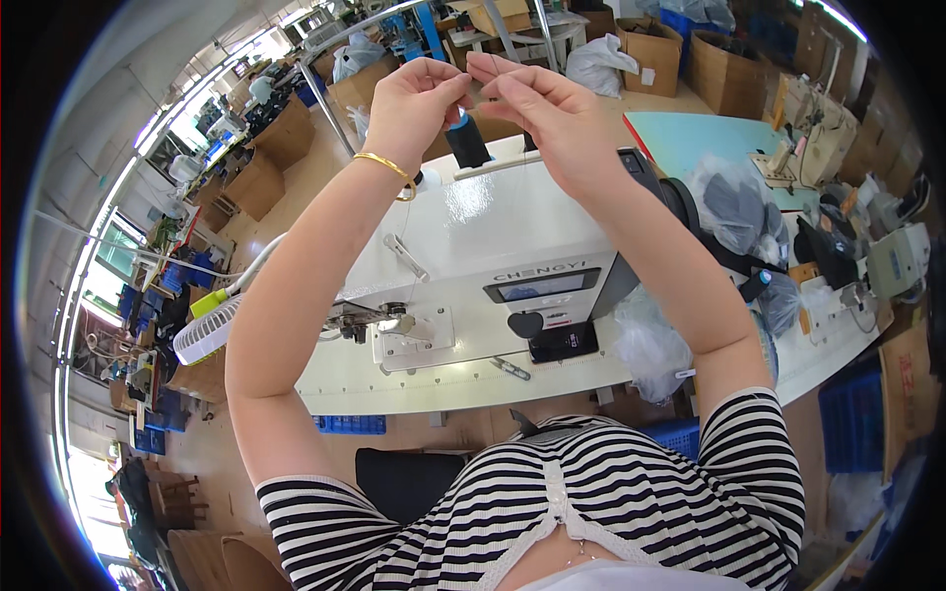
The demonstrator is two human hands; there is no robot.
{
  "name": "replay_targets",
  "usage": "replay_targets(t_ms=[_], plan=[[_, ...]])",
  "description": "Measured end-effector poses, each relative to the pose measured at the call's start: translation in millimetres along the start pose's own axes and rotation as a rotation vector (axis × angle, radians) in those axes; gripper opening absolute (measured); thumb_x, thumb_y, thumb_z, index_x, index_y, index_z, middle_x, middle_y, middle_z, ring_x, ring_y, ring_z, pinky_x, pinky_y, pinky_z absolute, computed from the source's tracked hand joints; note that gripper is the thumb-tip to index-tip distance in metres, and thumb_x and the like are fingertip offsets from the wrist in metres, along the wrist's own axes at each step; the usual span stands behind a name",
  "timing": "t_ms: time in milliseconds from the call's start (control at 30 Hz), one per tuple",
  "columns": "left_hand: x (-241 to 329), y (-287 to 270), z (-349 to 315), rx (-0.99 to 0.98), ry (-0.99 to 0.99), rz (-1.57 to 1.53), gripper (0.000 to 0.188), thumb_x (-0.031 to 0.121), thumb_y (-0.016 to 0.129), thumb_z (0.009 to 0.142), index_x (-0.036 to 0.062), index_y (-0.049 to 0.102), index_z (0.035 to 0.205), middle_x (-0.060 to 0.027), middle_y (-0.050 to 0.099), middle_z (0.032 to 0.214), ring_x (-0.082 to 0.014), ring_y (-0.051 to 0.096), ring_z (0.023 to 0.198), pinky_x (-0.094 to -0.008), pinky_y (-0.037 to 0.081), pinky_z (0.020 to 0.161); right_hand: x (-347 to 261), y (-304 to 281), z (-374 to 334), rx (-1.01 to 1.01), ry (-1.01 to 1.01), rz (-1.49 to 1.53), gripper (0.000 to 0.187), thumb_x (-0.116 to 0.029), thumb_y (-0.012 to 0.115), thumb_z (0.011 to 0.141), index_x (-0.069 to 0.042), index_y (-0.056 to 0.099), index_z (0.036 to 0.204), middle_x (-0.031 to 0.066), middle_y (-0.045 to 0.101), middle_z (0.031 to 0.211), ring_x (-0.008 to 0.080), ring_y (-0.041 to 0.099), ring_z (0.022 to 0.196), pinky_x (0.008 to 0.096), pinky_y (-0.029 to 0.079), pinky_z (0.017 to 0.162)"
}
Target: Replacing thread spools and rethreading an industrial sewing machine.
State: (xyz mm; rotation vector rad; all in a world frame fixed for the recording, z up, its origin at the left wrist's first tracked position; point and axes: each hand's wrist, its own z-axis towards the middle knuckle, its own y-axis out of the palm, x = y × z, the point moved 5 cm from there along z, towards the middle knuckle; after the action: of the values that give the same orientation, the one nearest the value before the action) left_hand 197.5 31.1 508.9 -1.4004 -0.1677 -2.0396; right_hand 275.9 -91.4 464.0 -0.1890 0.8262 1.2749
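Both my hands are raised over the back of a white sewing machine [453, 236], close to each other. My left hand [424, 98] pinches thumb and fingertips together. My right hand [552, 113] holds its thumb against its fingers, with the fingers partly stretched. A fine dark thread [496, 65] shows faintly at the fingertips; its full run is too thin to follow. Just below the hands stands a black thread cone [467, 144] with a blue top. The machine's needle area [394, 325] is at the front left, with no hand near it.
A black phone [564, 342] and thread snips [511, 368] lie on the machine table [453, 386]. Clear plastic bags [652, 345] sit at right. A white lamp-like device [209, 330] juts out at left. Behind are a metal rail [330, 108], cardboard boxes [729, 74] and another sewing machine [813, 133].
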Motion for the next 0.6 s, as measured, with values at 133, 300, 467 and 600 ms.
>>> replay_targets(t_ms=[133, 300, 467, 600], plan=[[-0.9, -3.7, 0.7, -0.066, 0.072, 0.089, 0.016, 0.013, 0.063, 0.090, -0.0006, 0.068, 0.096, -0.0011, 0.065, 0.077, -0.0066, 0.056, 0.065, -0.0218, 0.044, 0.058, -3.7, 10.0, 6.7, 0.061, -0.242, -0.499, 0.016, -0.013, 0.061, 0.091, 0.002, 0.065, 0.093, 0.0168, 0.059, 0.127, 0.0250, 0.063, 0.103, 0.0354, 0.050, 0.087], [-0.7, -6.8, -4.7, -0.117, 0.048, 0.063, 0.019, 0.014, 0.065, 0.088, -0.0005, 0.070, 0.099, -0.0010, 0.066, 0.078, -0.0065, 0.057, 0.065, -0.0214, 0.046, 0.061, -10.7, 24.8, -6.6, -0.018, -0.576, -1.210, 0.007, -0.008, 0.064, 0.083, -0.001, 0.065, 0.082, 0.0158, 0.062, 0.120, 0.0293, 0.062, 0.104, 0.0364, 0.051, 0.084], [-8.8, -20.7, 2.4, -0.012, 0.197, 0.381, 0.022, 0.020, 0.068, 0.082, -0.0004, 0.072, 0.089, -0.0056, 0.069, 0.072, -0.0094, 0.061, 0.065, -0.0249, 0.049, 0.061, 2.6, 32.4, -6.9, -0.035, -0.650, -1.268, 0.006, -0.007, 0.066, 0.078, -0.001, 0.065, 0.078, 0.0152, 0.063, 0.118, 0.0270, 0.061, 0.105, 0.0350, 0.053, 0.081], [-12.4, -18.8, 7.9, 0.007, 0.183, 0.421, 0.020, 0.019, 0.068, 0.082, 0.0001, 0.071, 0.088, -0.0069, 0.069, 0.072, -0.0096, 0.061, 0.065, -0.0254, 0.049, 0.061, 6.9, 30.5, -3.0, -0.040, -0.733, -1.358, 0.006, -0.007, 0.066, 0.077, -0.001, 0.066, 0.078, 0.0141, 0.063, 0.118, 0.0278, 0.061, 0.104, 0.0355, 0.053, 0.080]])
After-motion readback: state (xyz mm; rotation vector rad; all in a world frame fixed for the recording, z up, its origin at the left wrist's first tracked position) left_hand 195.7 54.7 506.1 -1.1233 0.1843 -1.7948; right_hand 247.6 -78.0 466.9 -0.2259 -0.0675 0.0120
